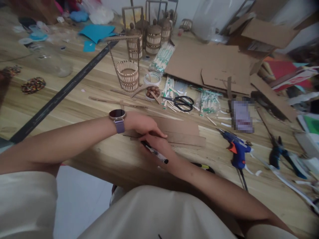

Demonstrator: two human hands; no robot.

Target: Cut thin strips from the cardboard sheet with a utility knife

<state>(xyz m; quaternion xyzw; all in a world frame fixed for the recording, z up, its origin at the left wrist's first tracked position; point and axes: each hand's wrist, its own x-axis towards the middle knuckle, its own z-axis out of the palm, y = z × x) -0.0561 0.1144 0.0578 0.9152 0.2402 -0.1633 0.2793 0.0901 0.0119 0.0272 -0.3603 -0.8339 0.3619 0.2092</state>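
Note:
My left hand (144, 124), with a watch on its wrist, presses on a narrow cardboard strip (186, 140). Its thumb reaches out to the right, while its other fingers are mostly hidden. The strip lies over a flat cardboard piece (180, 126) near the table's front edge. Right beside it, my right hand (159, 146) is closed around a pen (156, 152) with a clear barrel and dark ends. The pen slants back over the hand, and its writing tip is hidden. Both hands touch each other over the cardboard.
Black scissors (183, 103), a bowl of brown beads (152, 92) and a stick basket (128, 75) stand beyond my hands. A blue glue gun (236, 149), pliers (279, 152) and a blurred phone (241, 116) lie right. Cardboard sheets (206, 63) fill the back; a dark metal ruler (67, 89) crosses the left.

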